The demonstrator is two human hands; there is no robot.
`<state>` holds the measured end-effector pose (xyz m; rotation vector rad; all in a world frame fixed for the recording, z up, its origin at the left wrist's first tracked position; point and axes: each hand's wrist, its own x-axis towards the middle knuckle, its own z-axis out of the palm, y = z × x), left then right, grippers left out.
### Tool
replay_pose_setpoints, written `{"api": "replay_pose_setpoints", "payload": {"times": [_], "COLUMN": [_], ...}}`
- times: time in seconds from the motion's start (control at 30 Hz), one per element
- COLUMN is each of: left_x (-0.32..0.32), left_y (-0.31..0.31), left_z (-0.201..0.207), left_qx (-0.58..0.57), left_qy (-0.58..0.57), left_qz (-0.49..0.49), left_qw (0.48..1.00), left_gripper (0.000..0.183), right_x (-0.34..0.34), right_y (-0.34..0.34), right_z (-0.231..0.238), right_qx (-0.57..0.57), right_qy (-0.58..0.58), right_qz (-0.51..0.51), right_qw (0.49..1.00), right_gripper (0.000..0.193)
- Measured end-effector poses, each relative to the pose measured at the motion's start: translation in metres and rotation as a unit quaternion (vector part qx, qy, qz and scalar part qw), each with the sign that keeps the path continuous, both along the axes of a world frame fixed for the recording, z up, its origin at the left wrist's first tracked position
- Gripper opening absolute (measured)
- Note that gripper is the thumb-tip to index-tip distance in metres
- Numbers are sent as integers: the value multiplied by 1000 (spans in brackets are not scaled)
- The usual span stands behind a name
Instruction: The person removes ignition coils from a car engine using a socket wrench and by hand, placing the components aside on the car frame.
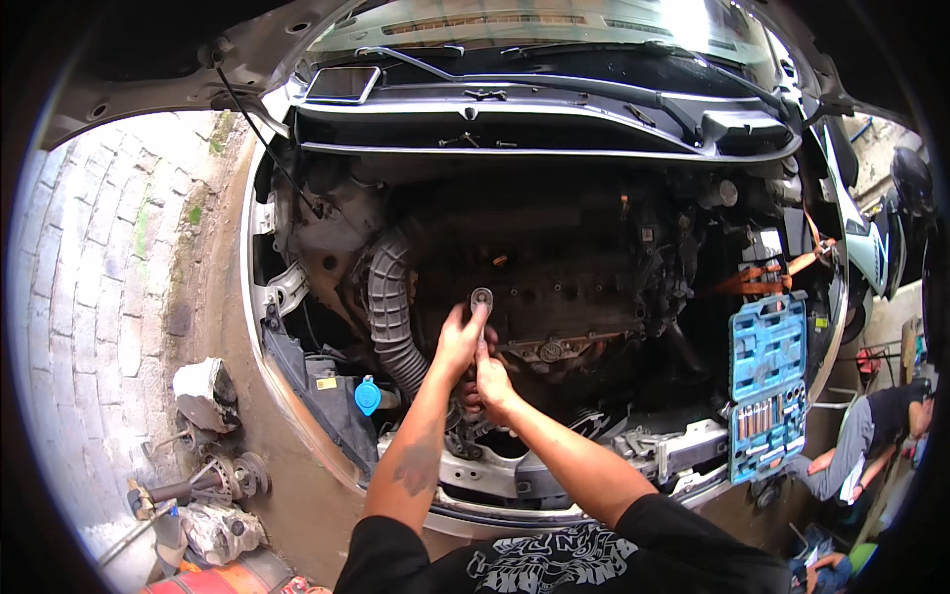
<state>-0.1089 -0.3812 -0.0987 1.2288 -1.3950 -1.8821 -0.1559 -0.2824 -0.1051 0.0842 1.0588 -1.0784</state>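
Note:
Over the front of the dark engine (534, 238), a ratchet wrench (483, 295) stands with its round metal head toward the far side. Closed around it just below the head is my left hand (458, 342), the thumb laid along the tool. My right hand (492, 384) is also closed, lower on the handle, close beside the left. The wrench's drive end and whatever it sits on are hidden beneath the head and fingers. Left of my hands runs a ribbed grey air hose (389, 307).
An open blue socket set case (734, 396) rests at the right front of the engine bay. A blue reservoir cap (367, 397) is at the left front. Loose bolts (473, 142) and a tablet (342, 85) lie near the windshield. Another person (871, 441) sits at the right.

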Motion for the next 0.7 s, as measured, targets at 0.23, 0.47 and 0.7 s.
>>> {"api": "replay_pose_setpoints", "payload": {"times": [0.23,0.47,0.7], "left_x": [-28,-142,-56], "left_y": [78,73,44], "left_z": [28,-1,4], "left_qx": [182,128,-137], "left_qy": [19,-37,-102], "left_qz": [189,303,253], "left_qw": [965,944,952], "left_gripper": [43,70,40], "right_x": [-62,-213,-146], "right_y": [6,-36,27], "right_z": [39,24,15], "right_qx": [-22,-47,-150], "right_qy": [325,300,320], "right_qz": [223,466,243], "right_qw": [919,831,903], "right_gripper": [51,59,32]}}
